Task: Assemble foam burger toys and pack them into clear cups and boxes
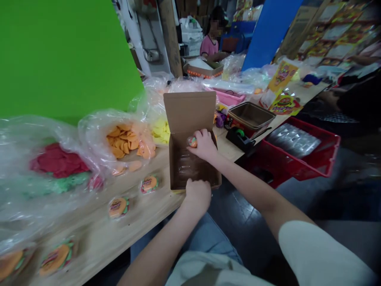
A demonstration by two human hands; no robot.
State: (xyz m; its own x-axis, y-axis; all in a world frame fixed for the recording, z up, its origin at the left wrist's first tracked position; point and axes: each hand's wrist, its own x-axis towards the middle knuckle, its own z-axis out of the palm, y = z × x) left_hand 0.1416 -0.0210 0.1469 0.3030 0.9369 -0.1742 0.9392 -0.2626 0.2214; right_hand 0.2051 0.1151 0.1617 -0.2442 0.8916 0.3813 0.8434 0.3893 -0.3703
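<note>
An open brown cardboard box (pixel 182 119) stands at the table's near edge, its lid flap raised. My left hand (pixel 197 194) is closed on the box's near rim. My right hand (pixel 204 145) hovers over the far end of the box, fingers wrapped round a small wrapped burger-shaped sweet (pixel 192 142). Clear wrapped pieces lie inside the box (pixel 186 165). More wrapped burger sweets (pixel 149 183) lie on the wooden table (pixel 98 234) to the left.
Plastic bags of orange pieces (pixel 125 143), yellow pieces (pixel 160 130) and red and green pieces (pixel 56 165) sit at the left. A tape dispenser (pixel 241 137), a brown tray (pixel 251 115) and a red crate (pixel 300 153) are at the right. A person in pink sits far back.
</note>
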